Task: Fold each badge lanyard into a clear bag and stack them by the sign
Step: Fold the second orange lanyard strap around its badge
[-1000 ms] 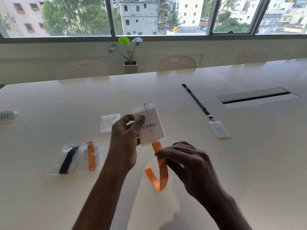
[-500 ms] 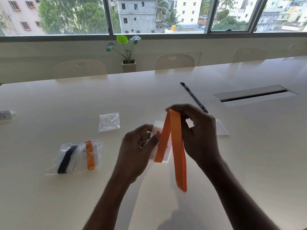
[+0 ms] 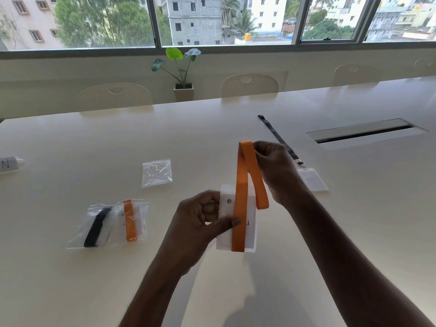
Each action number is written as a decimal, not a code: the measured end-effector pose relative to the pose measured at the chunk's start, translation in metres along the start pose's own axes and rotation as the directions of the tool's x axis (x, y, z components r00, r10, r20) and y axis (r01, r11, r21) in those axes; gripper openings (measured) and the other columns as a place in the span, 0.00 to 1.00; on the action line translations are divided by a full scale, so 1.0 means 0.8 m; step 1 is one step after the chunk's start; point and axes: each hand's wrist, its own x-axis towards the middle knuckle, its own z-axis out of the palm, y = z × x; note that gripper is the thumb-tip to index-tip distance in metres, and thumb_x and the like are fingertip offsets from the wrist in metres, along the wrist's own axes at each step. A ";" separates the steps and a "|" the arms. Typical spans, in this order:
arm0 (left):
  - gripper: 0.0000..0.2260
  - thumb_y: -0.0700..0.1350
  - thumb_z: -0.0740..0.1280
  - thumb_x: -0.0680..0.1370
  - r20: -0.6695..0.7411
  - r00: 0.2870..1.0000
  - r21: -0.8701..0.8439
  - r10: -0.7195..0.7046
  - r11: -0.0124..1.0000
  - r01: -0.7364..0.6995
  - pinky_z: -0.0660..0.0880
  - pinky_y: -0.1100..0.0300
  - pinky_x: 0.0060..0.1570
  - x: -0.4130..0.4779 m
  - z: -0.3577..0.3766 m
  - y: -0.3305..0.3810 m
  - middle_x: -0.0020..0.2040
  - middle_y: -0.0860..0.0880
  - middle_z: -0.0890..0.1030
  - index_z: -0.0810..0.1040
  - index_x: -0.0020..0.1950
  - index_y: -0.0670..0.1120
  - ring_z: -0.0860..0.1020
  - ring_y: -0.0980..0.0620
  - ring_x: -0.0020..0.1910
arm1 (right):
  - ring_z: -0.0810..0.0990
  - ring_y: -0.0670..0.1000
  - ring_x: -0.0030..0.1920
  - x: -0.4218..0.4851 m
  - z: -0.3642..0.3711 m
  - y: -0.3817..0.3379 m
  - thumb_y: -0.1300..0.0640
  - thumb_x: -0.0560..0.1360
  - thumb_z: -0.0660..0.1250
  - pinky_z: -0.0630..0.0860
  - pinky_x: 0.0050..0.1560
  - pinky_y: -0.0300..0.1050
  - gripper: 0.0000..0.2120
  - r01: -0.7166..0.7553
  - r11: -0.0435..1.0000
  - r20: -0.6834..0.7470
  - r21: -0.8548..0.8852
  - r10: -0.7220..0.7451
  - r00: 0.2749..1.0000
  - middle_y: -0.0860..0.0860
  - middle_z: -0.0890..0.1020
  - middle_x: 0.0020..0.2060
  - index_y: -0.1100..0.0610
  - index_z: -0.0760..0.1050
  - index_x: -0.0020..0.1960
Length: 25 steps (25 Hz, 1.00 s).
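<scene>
My left hand (image 3: pixel 200 223) grips a white badge holder (image 3: pixel 247 234) above the table, its thumb pressing the orange lanyard strap (image 3: pixel 240 204) flat against the card. My right hand (image 3: pixel 276 171) pinches the strap's folded loop at the top, lifted above the badge. Two filled clear bags (image 3: pixel 111 223), one with a black lanyard and one with an orange one, lie to the left. An empty clear bag (image 3: pixel 157 173) lies behind them. A black lanyard with its white badge (image 3: pixel 312 179) lies stretched out behind my right hand. The sign (image 3: pixel 8 164) shows at the far left edge.
The long white table (image 3: pixel 94 142) has a recessed cable slot (image 3: pixel 363 133) at the right. White chairs (image 3: pixel 115 96) and a potted plant (image 3: pixel 182 74) stand along the far side under the windows.
My left hand turned the badge and brought it lower. My right hand lifted the orange strap up and laid it in a fold over the badge face.
</scene>
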 end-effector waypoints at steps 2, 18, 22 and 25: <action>0.15 0.45 0.77 0.72 0.006 1.000 0.004 -0.006 1.000 0.005 0.85 0.51 0.54 0.000 -0.002 -0.002 0.52 0.53 0.89 0.83 0.58 0.49 0.88 0.52 0.51 | 0.79 0.47 0.31 0.003 0.005 0.018 0.58 0.81 0.70 0.77 0.35 0.39 0.09 -0.174 0.980 0.067 0.092 0.168 0.984 0.50 0.83 0.31 0.58 0.85 0.43; 0.12 0.40 0.76 0.74 -0.048 0.997 -0.197 -0.056 0.979 0.046 0.85 0.49 0.53 0.004 -0.012 0.001 0.50 0.45 0.89 0.82 0.57 0.44 0.88 0.45 0.50 | 0.83 0.57 0.35 -0.057 0.031 0.144 0.57 0.81 0.67 0.84 0.41 0.61 0.11 -0.310 0.813 0.215 -0.493 0.459 0.862 0.61 0.86 0.41 0.65 0.83 0.48; 0.18 0.46 0.78 0.67 -0.113 0.992 -0.288 -0.060 0.957 0.026 0.84 0.47 0.55 0.014 -0.018 0.011 0.50 0.44 0.88 0.84 0.56 0.45 0.87 0.45 0.51 | 0.85 0.55 0.60 -0.074 0.029 0.110 0.45 0.83 0.62 0.83 0.62 0.54 0.16 -0.153 0.968 0.335 0.199 0.080 0.939 0.52 0.87 0.57 0.50 0.84 0.61; 0.19 0.45 0.79 0.67 -0.164 0.982 -0.347 -0.094 0.937 0.031 0.83 0.43 0.56 0.022 -0.019 0.014 0.51 0.42 0.88 0.84 0.56 0.43 0.86 0.40 0.53 | 0.86 0.53 0.56 -0.103 0.051 0.102 0.47 0.80 0.66 0.81 0.61 0.49 0.15 -0.212 0.849 0.401 0.483 0.000 0.916 0.53 0.87 0.56 0.52 0.86 0.61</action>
